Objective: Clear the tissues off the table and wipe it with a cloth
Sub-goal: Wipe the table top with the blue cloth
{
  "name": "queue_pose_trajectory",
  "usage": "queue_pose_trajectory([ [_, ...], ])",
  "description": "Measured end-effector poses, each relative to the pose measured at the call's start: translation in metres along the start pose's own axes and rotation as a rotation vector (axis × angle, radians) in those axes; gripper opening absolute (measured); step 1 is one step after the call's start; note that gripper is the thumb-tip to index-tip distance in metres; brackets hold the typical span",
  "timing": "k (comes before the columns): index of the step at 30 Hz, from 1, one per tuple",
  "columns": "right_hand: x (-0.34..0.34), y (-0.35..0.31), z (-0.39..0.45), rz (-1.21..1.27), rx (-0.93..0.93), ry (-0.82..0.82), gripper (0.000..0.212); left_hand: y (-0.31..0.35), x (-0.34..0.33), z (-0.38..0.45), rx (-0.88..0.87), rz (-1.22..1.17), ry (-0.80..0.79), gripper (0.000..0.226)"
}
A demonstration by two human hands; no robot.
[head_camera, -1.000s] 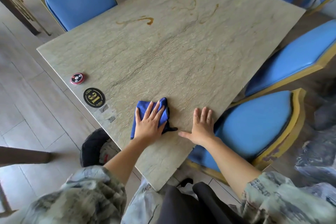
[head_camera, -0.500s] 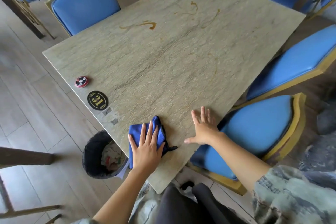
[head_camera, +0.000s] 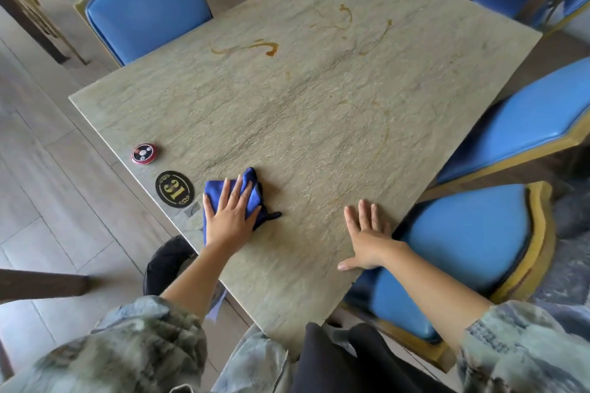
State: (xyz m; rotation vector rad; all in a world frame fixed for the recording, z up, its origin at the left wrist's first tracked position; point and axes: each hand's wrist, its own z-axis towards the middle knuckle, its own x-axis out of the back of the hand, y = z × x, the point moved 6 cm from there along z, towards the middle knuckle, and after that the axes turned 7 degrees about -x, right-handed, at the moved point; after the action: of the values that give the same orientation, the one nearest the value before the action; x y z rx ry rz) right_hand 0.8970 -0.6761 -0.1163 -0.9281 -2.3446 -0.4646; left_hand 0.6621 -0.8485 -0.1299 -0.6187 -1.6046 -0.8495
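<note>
A greenish stone table [head_camera: 319,99] fills the view. My left hand [head_camera: 230,216] presses flat on a folded blue cloth [head_camera: 251,186] near the table's left front edge; the fingers lie spread on top of the cloth. My right hand [head_camera: 367,238] rests palm down on the bare table near the right front edge, holding nothing. Brown liquid streaks [head_camera: 266,47] mark the far half of the table, with more brown streaks [head_camera: 349,16] further back. No tissues show on the table.
A round red call button [head_camera: 143,153] and a black oval number plate [head_camera: 174,189] sit by the left edge. A black waste bin [head_camera: 166,265] stands on the floor under my left arm. Blue padded chairs [head_camera: 459,249] surround the table.
My left hand has pushed the cloth away from the near edge, up and toward the number plate. My right hand stays flat in about the same spot.
</note>
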Motion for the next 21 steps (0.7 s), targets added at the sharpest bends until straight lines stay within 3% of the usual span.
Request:
queue_pose_trajectory([
  [6,0.000,-0.008,0.001,-0.051,-0.031,-0.014,0.127,0.012,-0.010,-0.027,0.206,-0.089,0.034,0.057],
  [12,0.002,-0.005,0.003,-0.074,-0.039,0.007,0.128,0.074,-0.026,-0.087,-0.030,-0.006,-0.045,0.063],
  [18,0.000,-0.003,0.002,-0.107,-0.031,0.024,0.126,0.104,-0.033,-0.054,-0.076,0.040,-0.125,0.059],
  [21,0.000,0.000,0.002,-0.079,0.000,0.027,0.126,0.104,-0.025,-0.010,0.017,0.004,-0.136,0.056],
])
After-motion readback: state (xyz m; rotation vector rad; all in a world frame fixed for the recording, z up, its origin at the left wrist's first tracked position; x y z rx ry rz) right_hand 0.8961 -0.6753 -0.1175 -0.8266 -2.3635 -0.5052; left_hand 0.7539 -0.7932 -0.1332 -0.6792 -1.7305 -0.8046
